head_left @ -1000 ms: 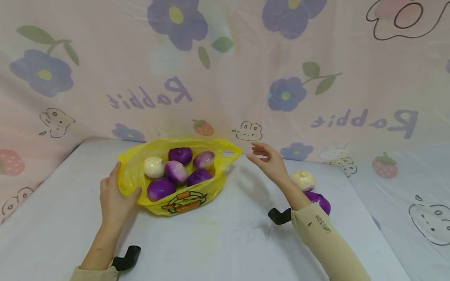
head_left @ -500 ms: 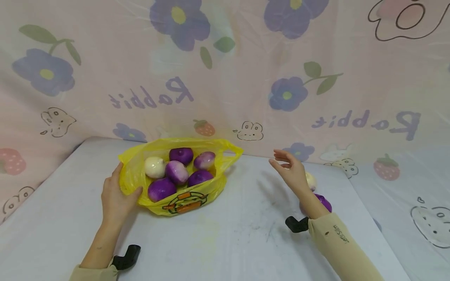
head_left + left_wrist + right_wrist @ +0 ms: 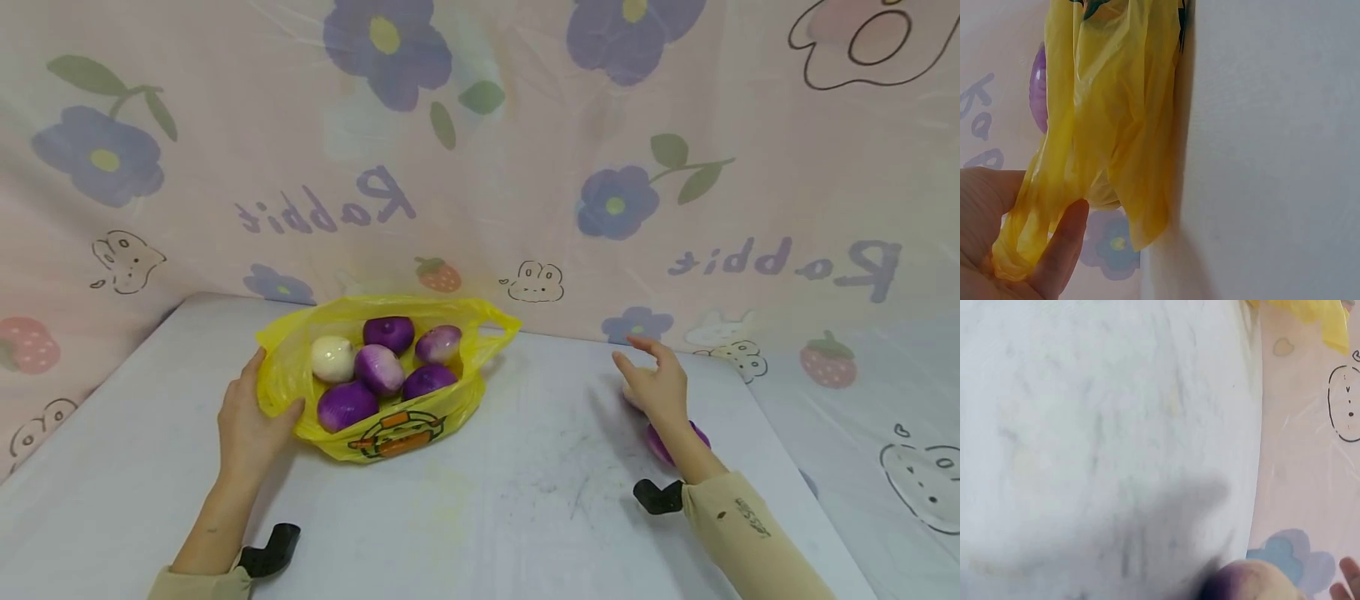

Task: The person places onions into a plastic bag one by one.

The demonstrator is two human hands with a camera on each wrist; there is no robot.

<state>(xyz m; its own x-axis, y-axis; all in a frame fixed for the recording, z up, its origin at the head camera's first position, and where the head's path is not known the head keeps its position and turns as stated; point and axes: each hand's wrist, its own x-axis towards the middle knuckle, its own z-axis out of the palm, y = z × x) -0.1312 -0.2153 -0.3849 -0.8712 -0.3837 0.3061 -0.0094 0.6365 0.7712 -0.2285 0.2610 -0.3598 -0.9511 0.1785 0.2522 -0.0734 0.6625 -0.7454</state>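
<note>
My left hand (image 3: 251,421) grips the left side of a yellow plastic bag (image 3: 315,437); in the left wrist view its thumb and fingers (image 3: 1063,250) curl round the gathered plastic (image 3: 1110,125). The bag's mouth faces up, showing several purple onions (image 3: 347,406) and a whitish onion (image 3: 332,359) inside. My right hand (image 3: 660,383) holds nothing, its thumb and fingers spread apart above the table on the right. Below it, a pale onion (image 3: 632,397) and a purple onion (image 3: 701,433) are partly hidden. The right wrist view catches the pale onion (image 3: 1254,582) at its bottom edge.
The white table (image 3: 517,517) carries faint dark smudges in front of the bag. A patterned curtain (image 3: 480,167) with flowers and rabbits hangs behind the table. Black angled pieces (image 3: 272,550) are worn at both wrists.
My right hand has moved right and slightly toward me, away from the bag and over the two loose onions. The left hand keeps its grip on the bag.
</note>
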